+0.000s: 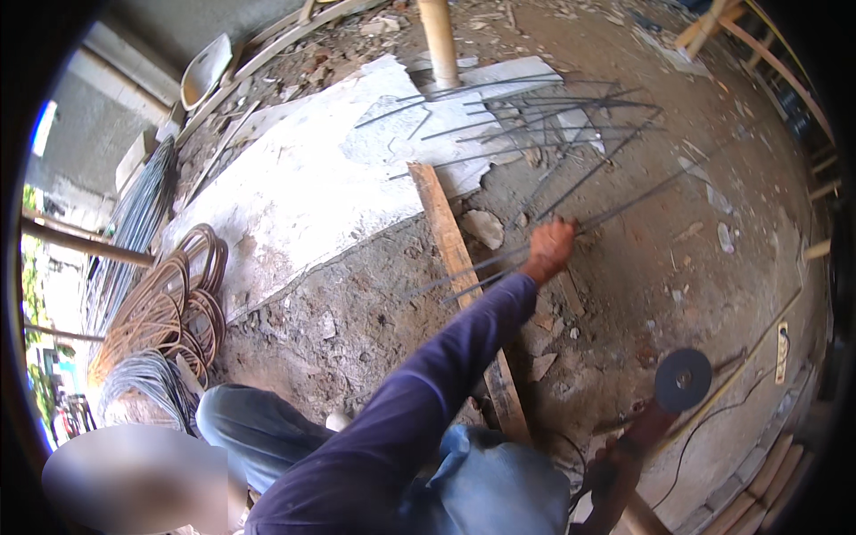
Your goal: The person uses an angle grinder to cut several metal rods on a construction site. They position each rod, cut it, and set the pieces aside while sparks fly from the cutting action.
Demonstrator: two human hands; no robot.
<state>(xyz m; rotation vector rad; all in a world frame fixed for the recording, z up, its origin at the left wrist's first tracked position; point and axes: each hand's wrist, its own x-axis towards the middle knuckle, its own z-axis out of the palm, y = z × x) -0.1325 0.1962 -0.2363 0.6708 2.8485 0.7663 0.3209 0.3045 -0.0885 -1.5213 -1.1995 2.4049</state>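
Observation:
My left hand (553,245), on the purple-sleeved arm reaching out to the right, is closed around thin steel rods (642,190). The rods slant from the wooden plank (443,218) up to the far right, with their near ends crossing over the plank. Beyond the hand, several more steel rods (535,134) lie loosely across one another on the ground and on a pale sheet (330,169). At the lower right stands a cutting machine with a dark round disc (684,379), apart from my left hand. My right hand does not show.
Coiled rusty rods (192,294), a bundle of grey bars (138,223) and grey wire loops (147,383) lie at the left. A bamboo post (439,45) rises at the back. A power strip (782,352) and a cable lie at the right. Broken pieces litter the dirt.

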